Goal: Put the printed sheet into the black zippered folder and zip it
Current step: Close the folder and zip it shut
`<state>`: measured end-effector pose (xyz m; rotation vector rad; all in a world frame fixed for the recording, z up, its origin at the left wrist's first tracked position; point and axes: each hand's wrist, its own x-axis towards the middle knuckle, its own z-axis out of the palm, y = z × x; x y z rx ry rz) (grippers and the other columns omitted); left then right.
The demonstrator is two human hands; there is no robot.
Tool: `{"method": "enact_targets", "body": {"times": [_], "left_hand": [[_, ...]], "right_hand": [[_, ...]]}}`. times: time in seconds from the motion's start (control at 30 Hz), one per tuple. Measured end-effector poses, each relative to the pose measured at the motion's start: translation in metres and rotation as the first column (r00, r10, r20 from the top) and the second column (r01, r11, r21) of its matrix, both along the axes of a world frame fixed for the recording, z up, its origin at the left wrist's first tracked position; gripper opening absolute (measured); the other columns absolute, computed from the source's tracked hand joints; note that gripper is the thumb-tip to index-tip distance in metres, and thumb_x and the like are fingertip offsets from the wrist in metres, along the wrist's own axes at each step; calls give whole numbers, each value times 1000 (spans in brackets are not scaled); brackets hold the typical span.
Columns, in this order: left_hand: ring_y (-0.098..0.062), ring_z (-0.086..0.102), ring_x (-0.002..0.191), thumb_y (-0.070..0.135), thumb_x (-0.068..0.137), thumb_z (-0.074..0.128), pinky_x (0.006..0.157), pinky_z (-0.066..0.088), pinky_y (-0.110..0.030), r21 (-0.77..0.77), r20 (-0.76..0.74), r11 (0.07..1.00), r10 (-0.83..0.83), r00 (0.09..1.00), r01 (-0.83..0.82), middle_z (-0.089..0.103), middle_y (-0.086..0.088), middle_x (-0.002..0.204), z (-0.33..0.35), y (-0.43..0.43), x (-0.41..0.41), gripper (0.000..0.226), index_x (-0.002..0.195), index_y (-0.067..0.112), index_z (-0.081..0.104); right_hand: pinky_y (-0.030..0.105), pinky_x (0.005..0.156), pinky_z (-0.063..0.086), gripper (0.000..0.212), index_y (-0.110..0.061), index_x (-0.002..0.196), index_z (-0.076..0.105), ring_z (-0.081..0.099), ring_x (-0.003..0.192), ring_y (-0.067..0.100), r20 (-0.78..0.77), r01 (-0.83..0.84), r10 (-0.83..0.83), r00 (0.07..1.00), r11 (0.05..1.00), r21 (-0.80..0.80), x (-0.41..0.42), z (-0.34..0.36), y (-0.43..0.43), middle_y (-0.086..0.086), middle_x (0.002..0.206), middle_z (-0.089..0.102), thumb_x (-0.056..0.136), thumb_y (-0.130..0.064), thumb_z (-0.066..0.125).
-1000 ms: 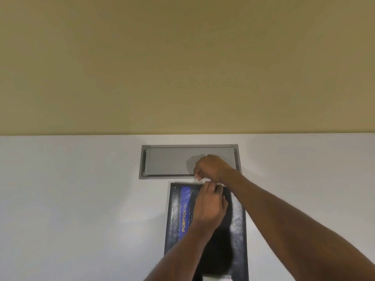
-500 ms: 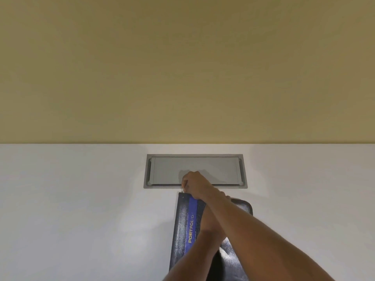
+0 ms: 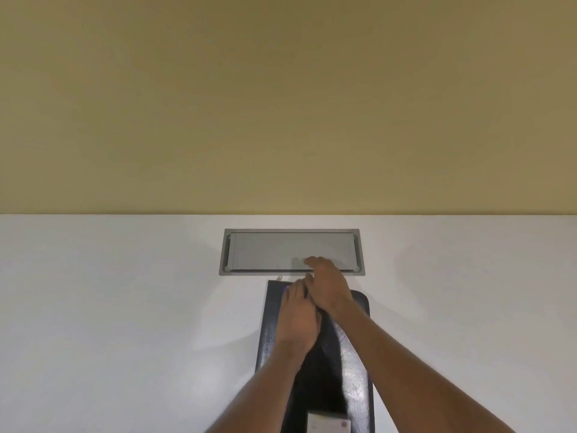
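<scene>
The black zippered folder (image 3: 356, 354) lies closed on the white table (image 3: 125, 307), its long side running away from me. A small metal zipper pull (image 3: 280, 277) sticks out at its far left corner, with no fingers on it. My left hand (image 3: 298, 317) rests flat on the far part of the cover. My right hand (image 3: 329, 285) hovers over the far edge with loose fingers and holds nothing. A white card or paper corner (image 3: 327, 425) shows on the cover at the bottom edge. The printed sheet itself is hidden.
A grey metal cable hatch (image 3: 281, 250) is set flush in the table just beyond the folder. Behind the table stands a plain tan wall (image 3: 281, 104). White tabletop stretches to the left and right of the folder.
My right hand drew the zipper pull left along the far edge to the corner, then let go and moved back right. My left hand stayed on the cover.
</scene>
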<state>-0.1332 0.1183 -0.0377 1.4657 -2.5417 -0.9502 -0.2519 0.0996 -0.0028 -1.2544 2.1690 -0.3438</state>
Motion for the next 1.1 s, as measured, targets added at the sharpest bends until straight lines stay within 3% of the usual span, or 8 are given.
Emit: {"method": "enact_targets", "body": {"times": [0.03, 0.2, 0.57, 0.7, 0.9, 1.1], "left_hand": [[-31, 38, 146, 15, 93, 62, 122, 31, -44, -90, 49, 995, -48, 998, 52, 45, -13, 156, 2, -3, 5, 58, 148, 9, 47], [-23, 19, 156, 24, 98, 51, 128, 16, -38, -88, 134, 996, 16, 991, -4, 26, -6, 167, 4, 6, 31, 68, 161, 15, 26], [-33, 27, 150, 20, 95, 59, 123, 29, -44, -7, 145, 987, 161, 976, -162, 29, -14, 164, 12, 67, 82, 68, 157, 11, 32], [-36, 22, 152, 19, 97, 58, 121, 32, -50, 79, 171, 956, 268, 948, -284, 23, -17, 165, 8, 94, 103, 67, 157, 10, 29], [-37, 28, 148, 19, 97, 58, 113, 41, -54, 145, 153, 915, 356, 922, -377, 33, -17, 160, 0, 118, 126, 67, 156, 8, 28], [-41, 50, 127, 18, 95, 60, 101, 50, -55, 184, 98, 873, 441, 892, -452, 56, -21, 136, -5, 116, 124, 54, 144, 3, 42]], "right_hand": [[39, 110, 46, 40, -19, 143, 53, 55, 129, 24, -20, 22, -22, 1000, 1000, -17, -3, 3, 13, 5, 141, 59, 102, -21, 53], [41, 116, 42, 52, -18, 151, 44, 47, 139, 26, -59, 116, -117, 991, 993, -19, -6, 8, 77, 6, 152, 51, 101, -30, 53], [44, 115, 44, 61, -22, 151, 38, 45, 141, 27, -22, 257, -256, 966, 966, 38, 22, -2, 195, 2, 156, 45, 97, -39, 62], [46, 113, 45, 71, -21, 154, 32, 43, 141, 28, -25, 289, -288, 957, 953, 91, 37, -11, 230, 4, 157, 42, 95, -42, 64], [46, 109, 46, 78, -15, 156, 27, 44, 138, 30, 46, 369, -380, 924, 916, 154, 64, -22, 261, 8, 152, 43, 92, -36, 68], [47, 108, 46, 63, -9, 142, 42, 45, 131, 32, 151, 525, -534, 832, 845, 100, 69, -30, 259, 12, 139, 50, 88, -24, 72]]}}
